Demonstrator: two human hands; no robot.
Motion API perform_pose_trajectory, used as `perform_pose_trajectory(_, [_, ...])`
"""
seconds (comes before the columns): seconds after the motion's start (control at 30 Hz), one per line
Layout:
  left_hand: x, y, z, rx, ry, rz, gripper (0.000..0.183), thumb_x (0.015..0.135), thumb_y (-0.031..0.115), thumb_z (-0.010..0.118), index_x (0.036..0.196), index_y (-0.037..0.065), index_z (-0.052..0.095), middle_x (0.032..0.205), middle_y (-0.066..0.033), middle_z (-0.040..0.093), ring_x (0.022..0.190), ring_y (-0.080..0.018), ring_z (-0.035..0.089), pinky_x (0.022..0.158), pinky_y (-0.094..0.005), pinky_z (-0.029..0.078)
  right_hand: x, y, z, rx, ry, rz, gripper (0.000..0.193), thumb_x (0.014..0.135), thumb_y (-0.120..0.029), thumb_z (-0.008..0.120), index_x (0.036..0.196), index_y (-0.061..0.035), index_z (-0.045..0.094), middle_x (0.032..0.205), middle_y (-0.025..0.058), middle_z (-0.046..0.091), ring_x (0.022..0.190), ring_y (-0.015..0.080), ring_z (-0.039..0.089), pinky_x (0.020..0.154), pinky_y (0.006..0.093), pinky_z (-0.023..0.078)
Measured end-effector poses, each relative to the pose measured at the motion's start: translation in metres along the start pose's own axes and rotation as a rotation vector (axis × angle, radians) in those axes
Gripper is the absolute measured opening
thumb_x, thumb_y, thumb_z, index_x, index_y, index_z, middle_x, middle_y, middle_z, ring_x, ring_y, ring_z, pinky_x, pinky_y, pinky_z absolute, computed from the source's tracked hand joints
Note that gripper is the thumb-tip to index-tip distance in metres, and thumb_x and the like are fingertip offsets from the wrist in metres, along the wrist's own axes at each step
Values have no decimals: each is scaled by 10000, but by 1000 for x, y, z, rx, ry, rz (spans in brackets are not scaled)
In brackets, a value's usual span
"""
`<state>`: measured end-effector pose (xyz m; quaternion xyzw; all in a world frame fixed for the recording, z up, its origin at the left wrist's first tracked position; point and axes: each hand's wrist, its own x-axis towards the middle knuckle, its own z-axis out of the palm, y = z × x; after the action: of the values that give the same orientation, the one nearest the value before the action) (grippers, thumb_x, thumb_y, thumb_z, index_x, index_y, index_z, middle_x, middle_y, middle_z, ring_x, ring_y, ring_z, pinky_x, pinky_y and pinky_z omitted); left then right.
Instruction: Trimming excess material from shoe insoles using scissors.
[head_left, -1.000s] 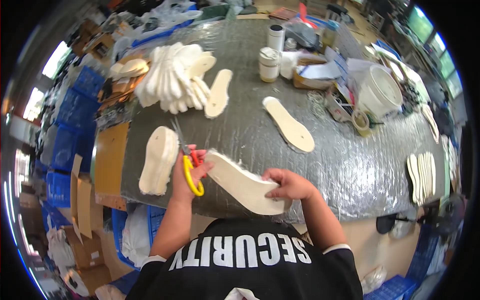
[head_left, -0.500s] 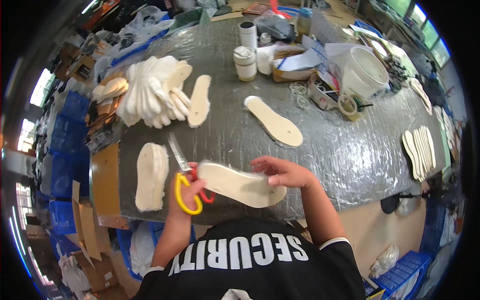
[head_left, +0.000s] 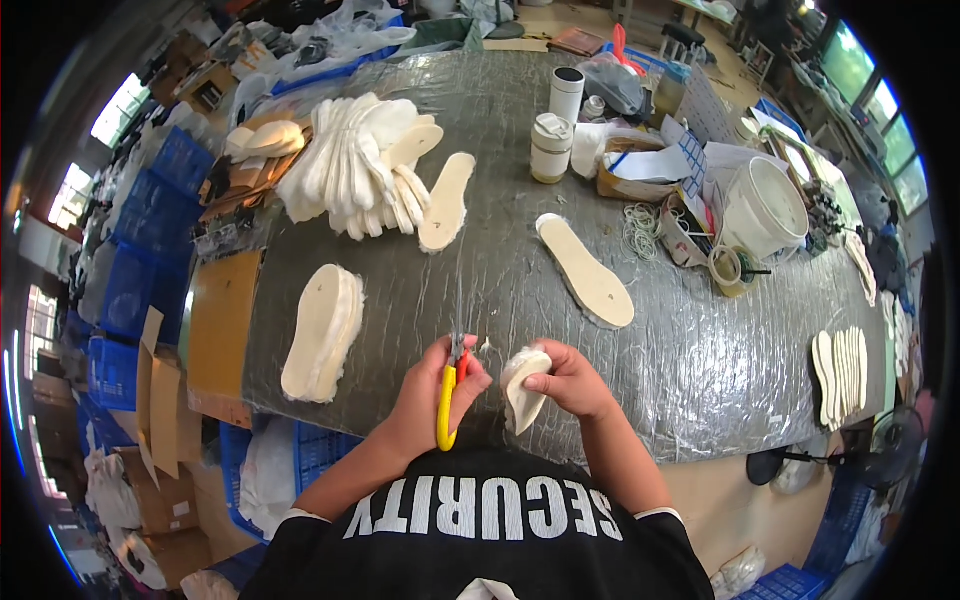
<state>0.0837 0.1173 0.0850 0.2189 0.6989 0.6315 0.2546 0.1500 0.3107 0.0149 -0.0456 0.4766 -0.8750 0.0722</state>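
Observation:
My left hand (head_left: pixel 420 400) is closed on a pair of scissors (head_left: pixel 446 412) with yellow and red handles, the blades pointing away from me. In my right hand (head_left: pixel 574 382) a cream insole (head_left: pixel 522 402) with a fluffy white edge is gripped between thumb and fingers. It is tilted, so it looks short and narrow. The scissors and the insole are apart. A small white tuft (head_left: pixel 486 346) shows between the hands. Beyond them lies a single insole (head_left: pixel 585 272), sole side up. To the left sits a small stack of insoles (head_left: pixel 322 330).
A big pile of fluffy insoles (head_left: pixel 350 170) stands at the far left, with one insole (head_left: pixel 447 203) beside it. Jars (head_left: pixel 551 148), a white bucket (head_left: pixel 765 207) and a tape roll (head_left: pixel 730 268) crowd the far right. A row of insoles (head_left: pixel 842 375) lies near the right edge.
The insole has swung from lying across both hands to a tilted hold in my right hand. The scissors have moved right, and their blades now point straight away. My view has shifted too.

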Motion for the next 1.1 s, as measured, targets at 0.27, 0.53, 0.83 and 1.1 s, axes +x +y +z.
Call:
perform_pose_trajectory(0.27, [-14,17,-26,789,-208,318,430,764,43,646,1142,-10,449,931,-119,560,759,-172,575,687,-263,465,-7,-8,8,81,131,-24,194,792,-74,635,975,-26,591,872,19,629,783,88,583,708,236,473])
perform_pose_trajectory(0.53, [-5,17,-15,1,-93,19,429,750,10,649,1138,14,465,862,-49,561,744,-95,540,681,-232,453,-1,-29,39,-416,67,141,191,724,-58,704,894,6,646,748,22,639,670,58,564,592,216,455])
perform_pose_trajectory(0.83, [-5,21,-9,-240,-100,-265,303,779,38,594,1064,1,500,760,-22,554,715,-78,520,653,-212,420,-4,-35,47,-447,0,152,170,697,-47,717,831,18,636,709,32,621,655,72,570,570,218,445])
perform_pose_trajectory(1.1, [-24,31,-31,734,-157,290,451,790,89,600,1184,-14,407,1022,-172,544,965,-287,541,846,-351,417,-14,-33,41,-229,204,60,214,750,-29,671,954,7,619,799,10,627,714,58,560,626,212,456])
